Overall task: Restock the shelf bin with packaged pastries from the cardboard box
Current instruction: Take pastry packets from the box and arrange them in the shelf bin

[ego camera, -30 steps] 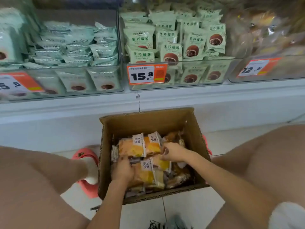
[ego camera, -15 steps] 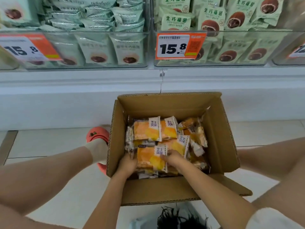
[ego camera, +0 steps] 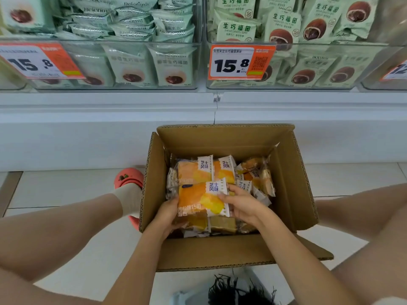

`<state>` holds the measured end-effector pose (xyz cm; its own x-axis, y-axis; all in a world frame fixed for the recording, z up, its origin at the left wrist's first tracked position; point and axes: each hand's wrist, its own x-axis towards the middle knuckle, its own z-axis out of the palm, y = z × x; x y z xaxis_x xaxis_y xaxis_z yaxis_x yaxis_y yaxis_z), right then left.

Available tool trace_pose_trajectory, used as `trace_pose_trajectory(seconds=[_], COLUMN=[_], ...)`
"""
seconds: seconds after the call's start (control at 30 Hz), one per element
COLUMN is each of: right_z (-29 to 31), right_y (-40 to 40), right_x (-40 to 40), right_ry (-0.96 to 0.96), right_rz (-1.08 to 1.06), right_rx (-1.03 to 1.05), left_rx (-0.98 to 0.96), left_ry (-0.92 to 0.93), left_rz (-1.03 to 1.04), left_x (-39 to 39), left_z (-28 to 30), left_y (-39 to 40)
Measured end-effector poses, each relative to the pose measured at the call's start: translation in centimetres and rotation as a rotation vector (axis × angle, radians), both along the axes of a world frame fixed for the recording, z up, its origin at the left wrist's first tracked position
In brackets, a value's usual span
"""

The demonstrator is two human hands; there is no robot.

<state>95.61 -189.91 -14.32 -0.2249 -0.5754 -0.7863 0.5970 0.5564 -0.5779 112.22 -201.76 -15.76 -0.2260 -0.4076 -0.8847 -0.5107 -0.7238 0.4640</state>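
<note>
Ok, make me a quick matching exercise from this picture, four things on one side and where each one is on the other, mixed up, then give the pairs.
Things
1. cardboard box
2. orange pastry pack
3. price tag reading 15.8
4. pink shoe

Places
A. on the front of a clear shelf bin
B. held between the left hand and the right hand
C. on the floor, just left of the box
D. on the floor, below the shelf

Pairs: 1-D, 2-B, 3-A, 4-C
</note>
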Motion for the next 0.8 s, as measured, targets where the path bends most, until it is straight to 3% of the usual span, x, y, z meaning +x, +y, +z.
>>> trace_pose_trajectory(seconds=[0.13, 0.23, 0.43, 0.5, 0.63, 0.7, 0.8], right_z=[0.3, 0.3, 2.5, 3.8, 8.7, 13.0, 19.3], right_y=[0.0, 0.1, 0.0, 0.1, 0.4, 0.3, -0.5], right_x=[0.3, 0.8, -0.3, -0.9, -3.2, -4.9, -6.6], right_ry=[-0.054, 0.039, 0.248, 0.439, 1.079, 1.2, 1.242], right_rz=[-0.079, -0.171, -0.227, -0.175, -0.221, -0.066, 0.396], right_rx=[-0.069, -0.032, 0.036, 0.006, -0.203, -0.367, -0.424], left_rx=[-0.055, -0.169, -0.797, -0.901, -1.246, -1.401, -1.476], left_ry=[0.123, 0.186, 0.126, 0.155, 0.22, 0.254, 0.368], left_rz=[0.11, 0.134, -0.111, -0.108, -0.129, -0.148, -0.084], left_x=[-0.2, -0.9, -3.1, -4.0, -5.5, -6.3, -7.7], left_z=[0.8, 2.1, 4.1, 5.3, 8.9, 10.8, 13.9], left_y=[0.1, 0.4, 0.9, 0.8, 0.9, 1.0, 1.7])
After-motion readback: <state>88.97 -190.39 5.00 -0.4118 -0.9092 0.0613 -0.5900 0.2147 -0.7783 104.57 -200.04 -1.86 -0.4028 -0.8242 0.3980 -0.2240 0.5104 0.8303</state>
